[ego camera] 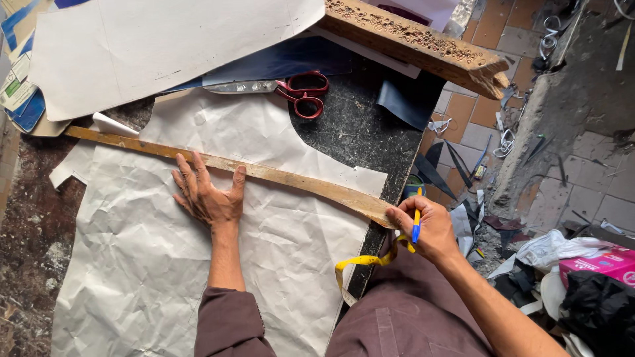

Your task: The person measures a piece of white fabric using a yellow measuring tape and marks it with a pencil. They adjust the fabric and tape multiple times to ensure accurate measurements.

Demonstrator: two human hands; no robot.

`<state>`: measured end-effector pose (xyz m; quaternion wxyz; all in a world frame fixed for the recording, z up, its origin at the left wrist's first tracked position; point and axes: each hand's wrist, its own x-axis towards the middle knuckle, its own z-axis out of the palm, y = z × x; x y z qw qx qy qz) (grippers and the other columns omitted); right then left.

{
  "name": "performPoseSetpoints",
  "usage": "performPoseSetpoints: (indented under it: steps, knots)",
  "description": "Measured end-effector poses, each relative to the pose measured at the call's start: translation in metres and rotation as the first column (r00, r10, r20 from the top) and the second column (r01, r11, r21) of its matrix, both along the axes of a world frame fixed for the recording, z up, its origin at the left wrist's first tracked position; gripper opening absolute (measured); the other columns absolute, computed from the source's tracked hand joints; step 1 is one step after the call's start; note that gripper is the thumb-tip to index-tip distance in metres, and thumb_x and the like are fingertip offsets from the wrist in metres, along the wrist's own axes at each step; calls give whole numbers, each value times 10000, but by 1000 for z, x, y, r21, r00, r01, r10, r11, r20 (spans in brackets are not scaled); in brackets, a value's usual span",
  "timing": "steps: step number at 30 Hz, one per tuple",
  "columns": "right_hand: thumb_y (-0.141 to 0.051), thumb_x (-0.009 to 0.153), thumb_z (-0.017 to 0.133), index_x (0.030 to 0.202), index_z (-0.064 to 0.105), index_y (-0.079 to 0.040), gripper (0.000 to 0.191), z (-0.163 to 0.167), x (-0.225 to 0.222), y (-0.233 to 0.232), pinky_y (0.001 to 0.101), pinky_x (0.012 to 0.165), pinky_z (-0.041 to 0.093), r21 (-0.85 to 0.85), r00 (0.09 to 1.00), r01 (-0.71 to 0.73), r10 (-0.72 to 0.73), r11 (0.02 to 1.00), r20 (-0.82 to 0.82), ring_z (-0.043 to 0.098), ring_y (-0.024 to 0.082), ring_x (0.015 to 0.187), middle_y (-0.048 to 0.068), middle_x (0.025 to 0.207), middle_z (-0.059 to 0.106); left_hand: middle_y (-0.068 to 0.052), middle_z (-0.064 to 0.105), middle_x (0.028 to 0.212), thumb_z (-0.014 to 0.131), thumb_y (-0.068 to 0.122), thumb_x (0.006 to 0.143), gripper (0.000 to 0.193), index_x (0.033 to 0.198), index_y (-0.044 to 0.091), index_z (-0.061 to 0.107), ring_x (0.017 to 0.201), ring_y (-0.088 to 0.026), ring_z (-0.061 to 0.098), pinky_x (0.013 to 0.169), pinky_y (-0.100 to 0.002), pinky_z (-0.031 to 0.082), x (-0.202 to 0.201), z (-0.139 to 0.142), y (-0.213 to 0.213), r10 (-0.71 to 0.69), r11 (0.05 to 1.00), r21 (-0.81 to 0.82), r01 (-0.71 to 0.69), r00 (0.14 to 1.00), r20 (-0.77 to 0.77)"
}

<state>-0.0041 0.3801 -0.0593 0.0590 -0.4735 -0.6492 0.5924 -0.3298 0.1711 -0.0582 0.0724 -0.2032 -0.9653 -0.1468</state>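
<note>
- Wooden and long, a curved stick (264,173) lay slantwise across a big sheet of crumpled white paper (165,264) on the dark worktable (357,132); every place below is told from that stick.
- At the stick's middle, the left hand (208,198) lay flat on the paper just below it, fingers spread, the fingertips and thumb touching the stick's lower edge.
- At the stick's lower right end, by the table's edge, the right hand (430,228) closed over the tip of the wood, thumb on top.
- Between that hand's curled fingers stood a blue and yellow pen (416,225), upright, just beside the stick's end.
- Below the stick's right end, a yellow measuring tape (360,264) looped down from under the right hand, over the table's edge and the person's lap.
- Above the stick, well apart from it, red-handled scissors (291,89) lay on the table, blades pointing left.
- Farther above, a second white sheet (165,46) and a rough wooden block (423,43) lay across the table's far side.
</note>
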Motion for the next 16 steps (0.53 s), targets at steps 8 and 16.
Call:
performPoseSetpoints:
  steps: [8, 16]
  knots:
    - [-272, 853, 807, 867, 736, -36, 247, -4, -4, 1, 275, 499, 430, -85, 999, 25, -27, 996, -25, 544, 86, 584, 26, 681, 657, -190, 337, 1680, 653, 806, 781, 1030, 1504, 78, 565, 1558, -458, 250, 1185, -746, 177, -2, 0, -4, 3, 998, 65, 2, 997, -76]
    - [-330, 864, 807, 867, 762, -47, 286, -8, -1, 1, 271, 546, 468, -2, 998, -49, 49, 999, 31, 585, 82, 623, 24, 694, 697, -184, 336, 1669, 643, 812, 780, 1060, 1518, 59, 539, 1545, -456, 240, 1168, -762, 137, -2, 1, -4, 19, 1000, 7, -19, 999, -47]
